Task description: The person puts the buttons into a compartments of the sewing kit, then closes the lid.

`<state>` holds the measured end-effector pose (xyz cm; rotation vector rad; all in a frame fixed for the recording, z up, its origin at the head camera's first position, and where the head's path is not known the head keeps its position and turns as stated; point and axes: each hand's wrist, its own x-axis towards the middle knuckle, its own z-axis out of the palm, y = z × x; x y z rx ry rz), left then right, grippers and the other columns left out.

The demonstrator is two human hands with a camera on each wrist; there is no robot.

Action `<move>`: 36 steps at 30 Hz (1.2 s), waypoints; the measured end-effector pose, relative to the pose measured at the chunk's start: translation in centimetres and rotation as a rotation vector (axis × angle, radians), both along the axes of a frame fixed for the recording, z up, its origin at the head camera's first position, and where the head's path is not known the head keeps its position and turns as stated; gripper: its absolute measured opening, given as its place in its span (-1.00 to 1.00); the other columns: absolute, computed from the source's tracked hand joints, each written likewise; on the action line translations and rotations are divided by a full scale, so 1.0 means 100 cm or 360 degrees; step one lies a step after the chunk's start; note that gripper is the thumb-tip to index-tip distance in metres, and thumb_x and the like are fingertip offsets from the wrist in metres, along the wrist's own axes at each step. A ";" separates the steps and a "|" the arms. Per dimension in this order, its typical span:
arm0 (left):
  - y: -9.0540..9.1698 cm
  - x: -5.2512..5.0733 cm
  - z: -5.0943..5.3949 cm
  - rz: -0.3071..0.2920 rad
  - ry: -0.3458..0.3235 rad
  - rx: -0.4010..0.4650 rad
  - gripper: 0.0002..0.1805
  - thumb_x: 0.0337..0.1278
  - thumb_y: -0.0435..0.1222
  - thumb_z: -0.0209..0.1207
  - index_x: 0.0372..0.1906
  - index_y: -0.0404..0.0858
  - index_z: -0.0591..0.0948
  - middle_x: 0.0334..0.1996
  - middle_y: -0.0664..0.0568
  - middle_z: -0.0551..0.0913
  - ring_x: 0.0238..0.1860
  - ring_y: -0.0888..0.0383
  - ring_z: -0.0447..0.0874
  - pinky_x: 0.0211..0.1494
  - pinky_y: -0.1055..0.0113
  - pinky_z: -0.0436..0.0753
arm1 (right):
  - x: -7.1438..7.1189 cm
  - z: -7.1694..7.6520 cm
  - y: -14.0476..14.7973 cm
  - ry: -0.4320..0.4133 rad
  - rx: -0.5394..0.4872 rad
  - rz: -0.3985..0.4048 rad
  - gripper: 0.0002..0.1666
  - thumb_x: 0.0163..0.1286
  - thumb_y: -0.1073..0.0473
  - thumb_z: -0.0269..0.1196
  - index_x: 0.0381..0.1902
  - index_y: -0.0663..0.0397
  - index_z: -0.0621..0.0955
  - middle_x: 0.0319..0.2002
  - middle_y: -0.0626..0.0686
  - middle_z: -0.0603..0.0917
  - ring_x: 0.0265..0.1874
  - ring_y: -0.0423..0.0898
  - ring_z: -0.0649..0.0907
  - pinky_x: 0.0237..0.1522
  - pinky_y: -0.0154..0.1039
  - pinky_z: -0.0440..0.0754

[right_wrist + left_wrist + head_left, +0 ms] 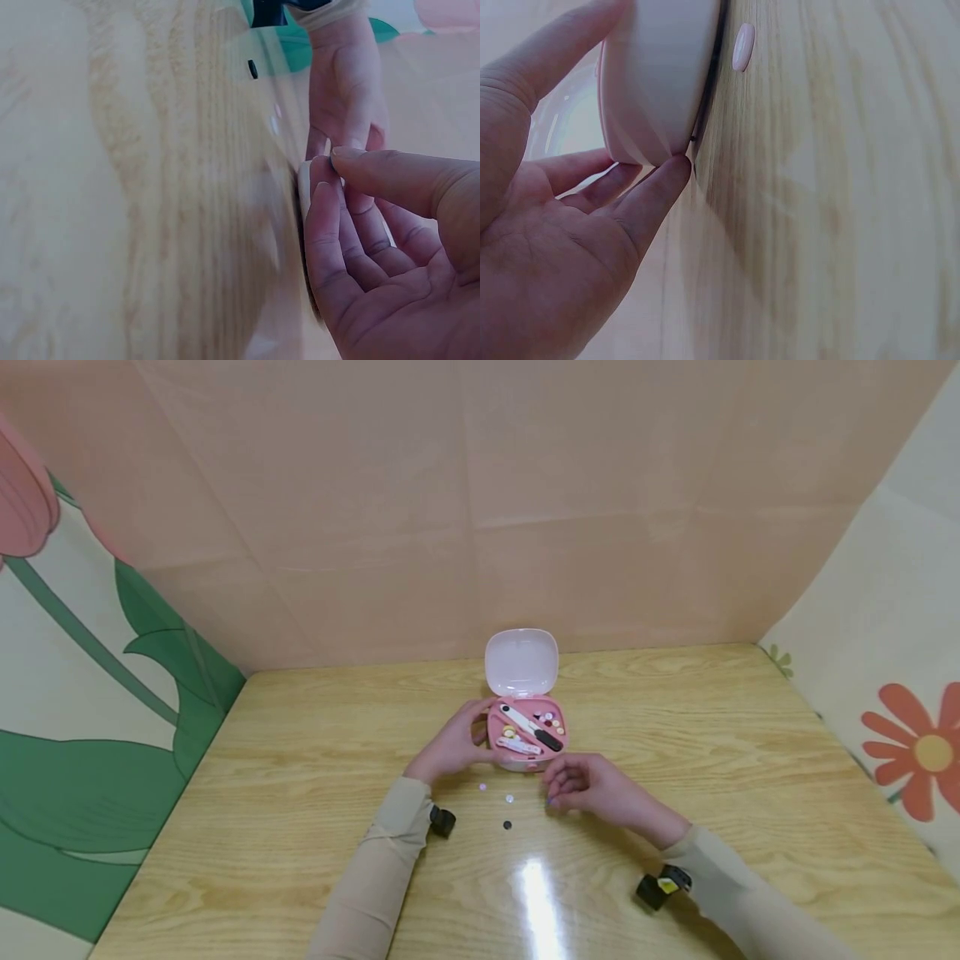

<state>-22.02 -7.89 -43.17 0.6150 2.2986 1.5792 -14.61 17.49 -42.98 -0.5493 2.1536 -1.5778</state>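
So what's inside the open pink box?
A black-and-white tool, small buttons, a round yellowish item and a slim white item lie in its pink tray. Anything beneath is covered.

The worktop [322,727] has a light wood-grain surface with a bright reflection. A pink compartment box [517,766] stands on it, lid raised. Before it lie, apart, a pink button [482,787], a white button [510,798] and a black button [507,825].
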 end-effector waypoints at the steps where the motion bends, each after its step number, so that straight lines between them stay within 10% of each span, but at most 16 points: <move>1: 0.000 0.000 0.000 -0.0002 0.0003 0.0001 0.01 -0.23 -0.34 0.50 0.43 -0.10 0.24 0.29 0.03 0.26 0.31 0.09 0.26 0.28 0.40 0.44 | 0.000 0.001 0.001 0.0003 0.0001 -0.0005 -0.65 0.11 0.45 0.36 -0.12 0.39 0.54 -0.28 0.20 0.63 -0.26 0.06 0.62 -0.25 -0.24 0.71; 26: 0.000 0.003 0.009 -0.0008 -0.0030 0.0008 0.01 -0.17 -0.40 0.46 0.45 -0.16 0.19 0.34 -0.08 0.22 0.34 -0.02 0.21 0.33 0.21 0.41 | -0.027 0.033 0.023 0.0128 -0.0089 -0.0213 -0.67 0.23 0.47 0.27 -0.05 0.49 0.49 -0.16 0.36 0.61 -0.21 0.00 0.65 -0.11 -0.20 0.71; 36: -0.001 -0.001 -0.001 0.0026 -0.0014 -0.0053 0.02 -0.22 -0.28 0.50 0.44 -0.12 0.21 0.25 0.08 0.29 0.29 0.12 0.28 0.24 0.47 0.45 | -0.046 0.032 0.025 0.0116 -0.0064 -0.0360 -0.65 0.24 0.40 0.28 -0.04 0.47 0.49 -0.15 0.32 0.62 -0.20 0.13 0.66 -0.14 -0.15 0.72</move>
